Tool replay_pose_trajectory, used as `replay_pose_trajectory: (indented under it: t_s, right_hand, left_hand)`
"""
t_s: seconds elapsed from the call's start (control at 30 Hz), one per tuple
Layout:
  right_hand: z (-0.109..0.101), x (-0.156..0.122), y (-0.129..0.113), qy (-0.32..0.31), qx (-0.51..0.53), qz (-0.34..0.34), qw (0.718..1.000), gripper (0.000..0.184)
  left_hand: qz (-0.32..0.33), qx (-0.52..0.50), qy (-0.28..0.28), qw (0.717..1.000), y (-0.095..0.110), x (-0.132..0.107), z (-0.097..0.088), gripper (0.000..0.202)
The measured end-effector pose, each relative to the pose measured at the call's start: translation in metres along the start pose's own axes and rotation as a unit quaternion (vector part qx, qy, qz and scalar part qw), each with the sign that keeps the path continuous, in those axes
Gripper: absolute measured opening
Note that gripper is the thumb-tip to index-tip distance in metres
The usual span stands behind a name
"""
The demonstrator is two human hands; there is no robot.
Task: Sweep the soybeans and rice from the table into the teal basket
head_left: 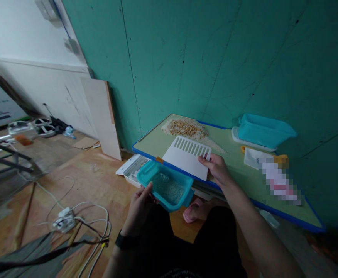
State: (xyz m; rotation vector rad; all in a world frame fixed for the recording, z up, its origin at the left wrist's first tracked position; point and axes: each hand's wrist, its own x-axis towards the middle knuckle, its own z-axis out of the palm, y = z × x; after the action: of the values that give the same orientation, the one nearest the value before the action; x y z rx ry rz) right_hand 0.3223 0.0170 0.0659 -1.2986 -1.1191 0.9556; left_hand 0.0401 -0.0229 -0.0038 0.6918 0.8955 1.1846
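Note:
My left hand [141, 199] grips the near left rim of a turquoise plastic container [183, 206], which is held below the table's front edge with whitish grains [169, 189] on its bottom. In my right hand [217, 166] is a white flat scraper [186, 156] with a row of slots along its far side. The scraper lies over the front edge of the table, close above the container's far rim. Beyond it, a heap of yellowish beans mixed with pale grains [186, 129] is spread on the tabletop.
The low table [232, 170] has a blue edge and stands against a green wall. At its right are another turquoise container [264, 129] on a white lid and a white-and-orange item [251, 158]. Cables and a power strip [66, 220] lie on the floor at left.

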Motion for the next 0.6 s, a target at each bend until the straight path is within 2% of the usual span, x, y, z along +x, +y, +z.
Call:
replay_pose_trajectory:
  t_s: [0.17,0.23,0.37,0.43,0.6]
  right_hand:
    - [0.002,0.007,0.007,0.035,-0.055,-0.04,0.997,0.043]
    - [0.001,0.008,0.008,0.028,-0.064,-0.044,0.997,0.042]
    - [0.001,0.004,0.005,-0.019,-0.003,-0.015,1.0,0.041]
    - [0.002,0.0,0.002,-0.023,0.033,-0.002,0.999,0.041]
    - [-0.006,-0.001,-0.005,0.06,0.101,-0.009,0.993,0.046]
  left_hand:
    - [-0.004,-0.01,0.003,1.0,0.002,0.0,0.005,0.045]
    - [-0.008,-0.009,0.005,1.0,-0.002,0.004,0.004,0.046]
    - [-0.004,-0.01,0.018,1.0,-0.007,0.009,0.002,0.046]
    - [-0.005,-0.007,0.019,1.0,-0.007,0.009,0.003,0.046]
    - [-0.007,-0.006,0.032,0.999,-0.004,0.005,0.008,0.047]
